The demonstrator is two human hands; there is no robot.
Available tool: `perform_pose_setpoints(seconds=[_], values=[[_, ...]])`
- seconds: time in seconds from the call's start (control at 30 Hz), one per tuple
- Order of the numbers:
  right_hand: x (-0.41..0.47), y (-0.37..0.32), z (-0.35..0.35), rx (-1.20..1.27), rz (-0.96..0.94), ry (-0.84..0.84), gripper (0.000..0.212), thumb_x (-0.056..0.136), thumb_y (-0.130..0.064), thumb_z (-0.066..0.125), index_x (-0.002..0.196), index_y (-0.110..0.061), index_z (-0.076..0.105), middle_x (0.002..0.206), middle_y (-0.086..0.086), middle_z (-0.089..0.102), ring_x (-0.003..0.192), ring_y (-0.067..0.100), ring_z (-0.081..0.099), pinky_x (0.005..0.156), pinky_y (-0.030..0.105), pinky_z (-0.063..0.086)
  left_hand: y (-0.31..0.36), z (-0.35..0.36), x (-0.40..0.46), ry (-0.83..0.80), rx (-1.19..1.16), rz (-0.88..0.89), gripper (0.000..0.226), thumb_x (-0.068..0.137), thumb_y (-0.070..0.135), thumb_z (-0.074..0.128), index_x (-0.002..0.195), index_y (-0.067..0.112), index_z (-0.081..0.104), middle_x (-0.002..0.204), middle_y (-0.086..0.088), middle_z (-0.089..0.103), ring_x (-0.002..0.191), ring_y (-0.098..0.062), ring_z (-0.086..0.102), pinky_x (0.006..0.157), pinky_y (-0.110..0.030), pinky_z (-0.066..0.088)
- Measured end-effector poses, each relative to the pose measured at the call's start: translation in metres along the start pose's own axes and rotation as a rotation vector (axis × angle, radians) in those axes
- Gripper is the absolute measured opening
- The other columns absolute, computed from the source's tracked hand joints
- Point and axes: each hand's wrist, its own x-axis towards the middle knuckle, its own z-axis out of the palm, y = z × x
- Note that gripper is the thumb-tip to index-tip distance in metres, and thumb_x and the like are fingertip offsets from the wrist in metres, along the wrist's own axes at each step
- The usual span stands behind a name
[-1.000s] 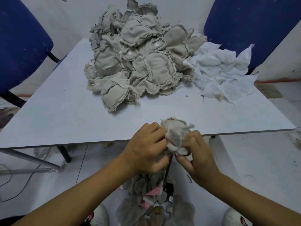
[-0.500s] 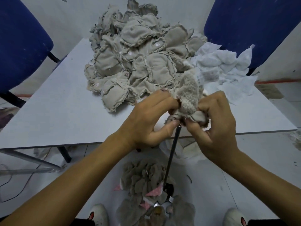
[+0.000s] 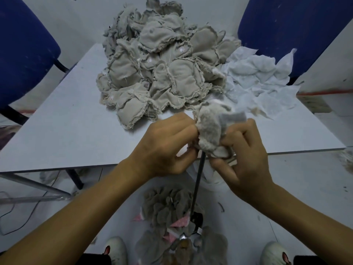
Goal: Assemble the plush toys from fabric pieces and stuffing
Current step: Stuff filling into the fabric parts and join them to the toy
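A beige fuzzy plush piece (image 3: 211, 131) is held above the near edge of the white table (image 3: 63, 127). My left hand (image 3: 164, 144) pinches its left side and my right hand (image 3: 242, 150) grips its right and lower side. A thin dark rod (image 3: 197, 184) runs from under the piece down toward the floor. On the table behind lies a big heap of beige fabric pieces (image 3: 160, 69), with white stuffing sheets (image 3: 256, 81) to its right.
More plush pieces with pink parts (image 3: 172, 213) lie on the floor between my shoes (image 3: 114, 249). Blue chairs stand at the left (image 3: 24, 54) and back right (image 3: 290, 25). A thin cable (image 3: 11, 222) trails on the floor at the left.
Both hands rose with the plush piece from below the table edge to above it. The piece has been turned, its fuzzy side now showing, and the rod has come into view under it.
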Motion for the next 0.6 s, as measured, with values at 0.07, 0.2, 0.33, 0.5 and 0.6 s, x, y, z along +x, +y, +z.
perform_pose_setpoints(seconds=[0.07,0.2,0.33,0.5,0.6], values=[[-0.007,0.002,0.003,-0.014,-0.012,-0.037,0.015,0.087,-0.019,0.059,0.093,-0.014,0.046,0.085,0.009,0.046,0.080,0.015,0.036,0.065,0.019,0.028,0.002,0.004,-0.007,-0.021,0.019,-0.009,0.006,0.077,-0.007,0.067,0.072,-0.010,0.064,0.074,-0.019,0.059,0.066,-0.031,0.051,0.055,-0.044,0.043],[-0.033,0.013,0.010,-0.023,0.000,-0.136,0.009,0.086,-0.018,0.062,0.091,-0.010,0.059,0.083,0.005,0.046,0.074,0.021,0.042,0.062,0.023,0.034,0.006,0.019,-0.030,-0.101,0.004,-0.040,0.008,0.076,-0.004,0.062,0.068,-0.005,0.060,0.070,-0.017,0.054,0.063,-0.032,0.047,0.052,-0.045,0.040],[-0.065,0.021,0.017,0.013,0.098,-0.313,0.015,0.087,-0.018,0.064,0.086,-0.003,0.068,0.082,0.015,0.054,0.067,0.031,0.051,0.053,0.039,0.045,0.007,0.031,-0.058,-0.282,-0.001,-0.047,0.011,0.081,0.005,0.061,0.078,-0.003,0.068,0.085,-0.018,0.066,0.088,-0.037,0.063,0.068,-0.046,0.048],[-0.051,0.019,0.011,-0.027,0.099,-0.313,0.023,0.088,-0.021,0.063,0.085,0.002,0.069,0.083,0.015,0.054,0.072,0.030,0.049,0.057,0.041,0.044,0.004,0.023,-0.050,-0.273,-0.031,-0.090,0.005,0.083,-0.002,0.065,0.079,-0.004,0.066,0.084,-0.016,0.066,0.084,-0.035,0.061,0.066,-0.045,0.047],[-0.019,0.015,0.003,-0.087,0.036,-0.167,0.027,0.086,-0.022,0.063,0.076,0.003,0.065,0.087,0.016,0.053,0.082,0.025,0.041,0.068,0.037,0.037,-0.003,0.007,-0.026,-0.202,-0.132,-0.118,0.006,0.082,-0.002,0.069,0.085,-0.004,0.065,0.081,-0.012,0.060,0.077,-0.026,0.051,0.069,-0.033,0.043]])
